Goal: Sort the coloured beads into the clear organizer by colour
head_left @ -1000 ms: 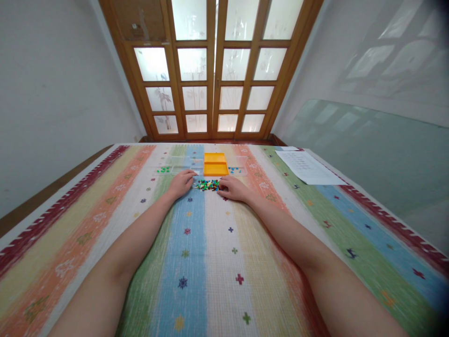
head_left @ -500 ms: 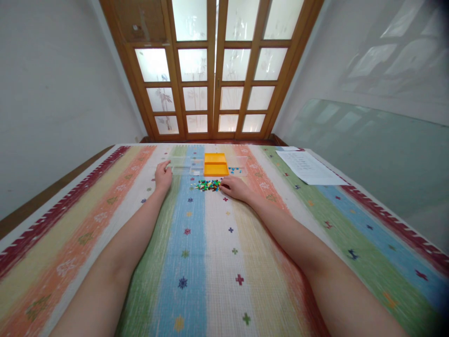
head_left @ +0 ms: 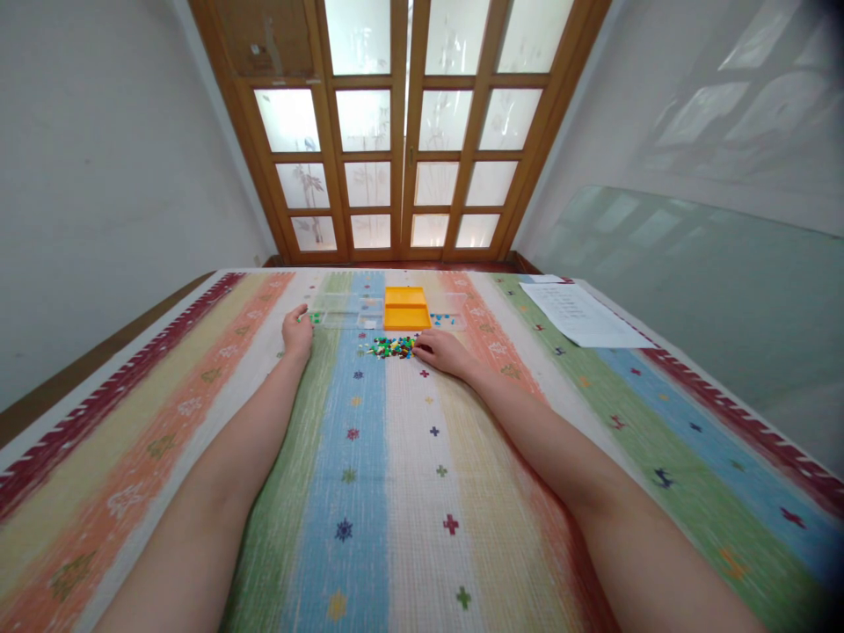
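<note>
My left hand [head_left: 298,332] is at the left end of a clear divided tray [head_left: 339,321], fingers curled together. Small green pieces [head_left: 316,318] lie in the tray right beside its fingertips. Whether a piece is between those fingers is too small to tell. On the cloth in front of the tray lies a loose heap of tiny green, blue, yellow, white and dark red pieces [head_left: 390,348]. At the heap's right edge, my right hand [head_left: 440,350] rests with bent fingers pressed together at the pieces; what they pinch is hidden.
A bright yellow open box [head_left: 407,316] stands at the tray's middle. Several blue pieces [head_left: 443,320] lie in a clear compartment to its right. Printed paper sheets [head_left: 580,314] lie at the right on the striped tablecloth [head_left: 409,492]. Wooden glazed doors [head_left: 405,158] stand beyond the table.
My left hand has drawn slightly left and toward me, so the green pieces at the tray's left end show now. My right hand stays at the heap.
</note>
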A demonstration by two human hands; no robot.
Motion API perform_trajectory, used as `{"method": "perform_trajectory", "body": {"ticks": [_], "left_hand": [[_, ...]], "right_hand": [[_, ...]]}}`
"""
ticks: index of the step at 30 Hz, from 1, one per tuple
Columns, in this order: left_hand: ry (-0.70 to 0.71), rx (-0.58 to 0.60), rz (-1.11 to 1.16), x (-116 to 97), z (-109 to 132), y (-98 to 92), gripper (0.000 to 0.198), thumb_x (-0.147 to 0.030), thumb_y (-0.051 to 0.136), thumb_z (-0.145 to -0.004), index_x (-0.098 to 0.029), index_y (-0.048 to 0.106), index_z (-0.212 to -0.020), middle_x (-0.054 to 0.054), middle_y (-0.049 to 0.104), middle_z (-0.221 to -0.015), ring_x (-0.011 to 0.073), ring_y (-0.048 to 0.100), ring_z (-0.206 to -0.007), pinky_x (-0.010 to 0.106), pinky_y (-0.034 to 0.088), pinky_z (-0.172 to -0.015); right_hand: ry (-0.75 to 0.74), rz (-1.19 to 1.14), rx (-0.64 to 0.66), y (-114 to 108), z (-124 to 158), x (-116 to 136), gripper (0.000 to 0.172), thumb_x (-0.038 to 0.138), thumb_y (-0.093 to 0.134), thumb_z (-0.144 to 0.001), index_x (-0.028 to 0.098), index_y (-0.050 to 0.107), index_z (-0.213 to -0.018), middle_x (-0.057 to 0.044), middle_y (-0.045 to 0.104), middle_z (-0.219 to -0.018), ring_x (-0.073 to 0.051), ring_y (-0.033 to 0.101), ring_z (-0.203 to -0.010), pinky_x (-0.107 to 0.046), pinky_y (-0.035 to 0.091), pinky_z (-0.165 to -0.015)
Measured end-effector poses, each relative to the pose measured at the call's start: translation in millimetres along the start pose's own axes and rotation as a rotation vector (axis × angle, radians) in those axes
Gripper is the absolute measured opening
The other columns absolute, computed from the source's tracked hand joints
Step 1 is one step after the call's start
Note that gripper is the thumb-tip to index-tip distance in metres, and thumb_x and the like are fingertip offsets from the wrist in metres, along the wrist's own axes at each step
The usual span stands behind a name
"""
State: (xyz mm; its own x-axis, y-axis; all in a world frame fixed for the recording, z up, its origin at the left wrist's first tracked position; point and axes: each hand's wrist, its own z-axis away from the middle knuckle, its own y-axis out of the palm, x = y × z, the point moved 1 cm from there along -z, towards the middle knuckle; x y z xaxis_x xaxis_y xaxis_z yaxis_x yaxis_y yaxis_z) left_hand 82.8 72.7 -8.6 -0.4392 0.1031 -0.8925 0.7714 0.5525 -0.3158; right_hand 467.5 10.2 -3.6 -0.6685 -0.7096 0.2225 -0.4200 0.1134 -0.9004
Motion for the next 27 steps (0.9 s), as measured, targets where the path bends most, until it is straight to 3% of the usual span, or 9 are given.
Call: {"method": "perform_trajectory", "body": {"ticks": [6,16,19,22,27], "left_hand": [[0.057,-0.072,-0.086,0.5,1.6,-1.7,0.042,-0.019,0.055,-0.082,-0.017,0.070,-0.121,0.013,0.065,-0.127,0.0281,0.058,-0.127,0.046,0.042,-0.119],[0.244,0.022,-0.225,3.3,4.9,7.5,0.034,-0.016,0.051,-0.086,-0.020,0.073,-0.112,0.010,0.067,-0.117,0.0263,0.062,-0.116,0.043,0.047,-0.110],[0.336,0.091,-0.263,-1.8,9.5,9.9,0.034,-0.018,0.050,-0.088,-0.019,0.074,-0.112,0.010,0.069,-0.115,0.0258,0.064,-0.110,0.042,0.049,-0.105],[0.427,0.196,-0.285,-9.7,17.3,13.0,0.033,-0.020,0.049,-0.090,-0.019,0.074,-0.112,0.009,0.071,-0.115,0.0251,0.065,-0.105,0.041,0.050,-0.103],[0.554,0.488,-0.311,-26.5,38.7,21.3,0.031,-0.021,0.049,-0.092,-0.021,0.077,-0.107,0.007,0.075,-0.109,0.0238,0.067,-0.101,0.038,0.051,-0.099]], "right_hand": [[0.009,0.012,0.007,-2.8,0.0,2.7,0.022,0.033,0.056,-0.104,0.021,0.074,-0.097,-0.007,0.071,-0.093,-0.020,0.062,-0.089,-0.029,0.042,-0.079],[0.013,-0.072,-0.005,-4.2,0.6,2.5,0.022,0.033,0.057,-0.103,0.021,0.074,-0.096,-0.006,0.072,-0.093,-0.020,0.063,-0.089,-0.029,0.044,-0.079],[0.106,-0.186,-0.061,-2.6,1.0,-2.5,0.022,0.033,0.057,-0.102,0.022,0.074,-0.094,-0.005,0.074,-0.091,-0.019,0.065,-0.083,-0.029,0.044,-0.075],[0.247,-0.235,-0.206,-3.2,2.0,-11.2,0.020,0.034,0.057,-0.100,0.022,0.074,-0.098,-0.004,0.075,-0.092,-0.019,0.065,-0.080,-0.030,0.046,-0.074],[0.394,-0.251,-0.489,-9.2,3.4,-22.3,0.022,0.038,0.056,-0.098,0.023,0.072,-0.103,-0.006,0.075,-0.095,-0.022,0.066,-0.087,-0.034,0.051,-0.081]]}}
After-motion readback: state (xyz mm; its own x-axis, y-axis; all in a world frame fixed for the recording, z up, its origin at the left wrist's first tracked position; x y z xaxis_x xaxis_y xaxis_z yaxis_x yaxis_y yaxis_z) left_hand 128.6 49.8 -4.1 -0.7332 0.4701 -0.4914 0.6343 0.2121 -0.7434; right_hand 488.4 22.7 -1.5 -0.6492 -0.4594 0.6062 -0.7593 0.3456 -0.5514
